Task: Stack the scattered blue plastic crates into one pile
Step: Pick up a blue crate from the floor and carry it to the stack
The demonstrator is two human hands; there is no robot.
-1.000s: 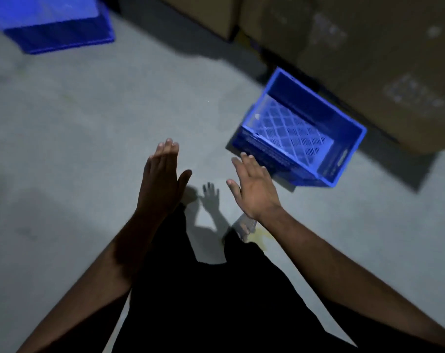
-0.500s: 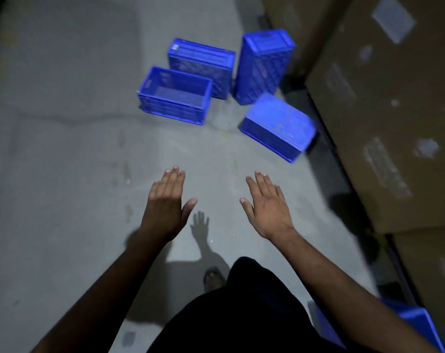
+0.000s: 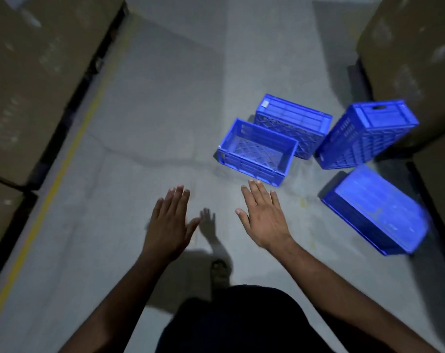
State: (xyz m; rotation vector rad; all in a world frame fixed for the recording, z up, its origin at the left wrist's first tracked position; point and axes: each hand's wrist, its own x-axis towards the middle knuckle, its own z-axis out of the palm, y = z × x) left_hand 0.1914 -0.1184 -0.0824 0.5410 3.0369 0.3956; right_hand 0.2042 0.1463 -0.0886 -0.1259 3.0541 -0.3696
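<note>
While the fingers (image 3: 176, 197) are spread flat and nothing is held, the left hand (image 3: 169, 225) and right hand (image 3: 264, 220) are raised at lower centre. Four blue crates are noted right of centre on the grey floor (image 3: 139, 174): an upright crate (image 3: 257, 151), a side-lying crate (image 3: 292, 124), an upended crate (image 3: 366, 133), and an overturned crate (image 3: 376, 210). Cardboard boxes (image 3: 25, 72) are stacked along both frame edges.

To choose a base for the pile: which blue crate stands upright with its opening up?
The crate nearest the right hand, crate; only its lattice floor shows inside.
</note>
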